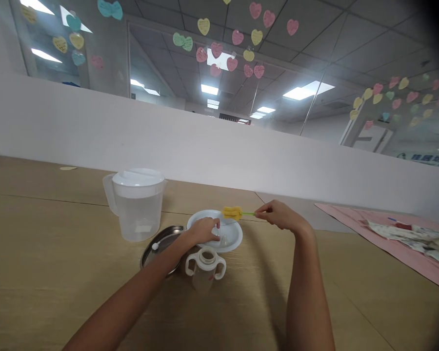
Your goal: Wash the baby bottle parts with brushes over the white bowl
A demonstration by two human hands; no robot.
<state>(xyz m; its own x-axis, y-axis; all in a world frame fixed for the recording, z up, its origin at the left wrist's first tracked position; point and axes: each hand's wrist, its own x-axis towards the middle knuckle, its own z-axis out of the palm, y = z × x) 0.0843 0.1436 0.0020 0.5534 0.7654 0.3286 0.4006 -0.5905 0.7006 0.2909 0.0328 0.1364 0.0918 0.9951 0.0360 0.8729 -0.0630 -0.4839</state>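
Here, clock reference: directions read from the white shallow round bowl as centre, 12 pointing to the wall, 6 to the wearer.
Right hand: between 2 and 3 o'clock, fingers pinched on the thin green handle of the brush.
Brush: yellow sponge-headed brush, about level, its head at 1 o'clock over the bowl's far rim.
Left hand: over the bowl, fingers curled toward 3 o'clock; a clear item shows beside them, whether gripped cannot be told.
Bowl contents: small clear item, shape indistinct.
Bottle: translucent bottle with white two-handled collar, upright, mouth uncovered, at 6 o'clock near the bowl.
Dish: round shiny metal dish, between 8 and 9 o'clock, partly behind the left forearm; small white knobbed piece inside.
Pitcher: translucent white lidded plastic pitcher, near 10 o'clock.
Cloth: flat pink cloth, 3 o'clock, well apart.
Support: brown counter.
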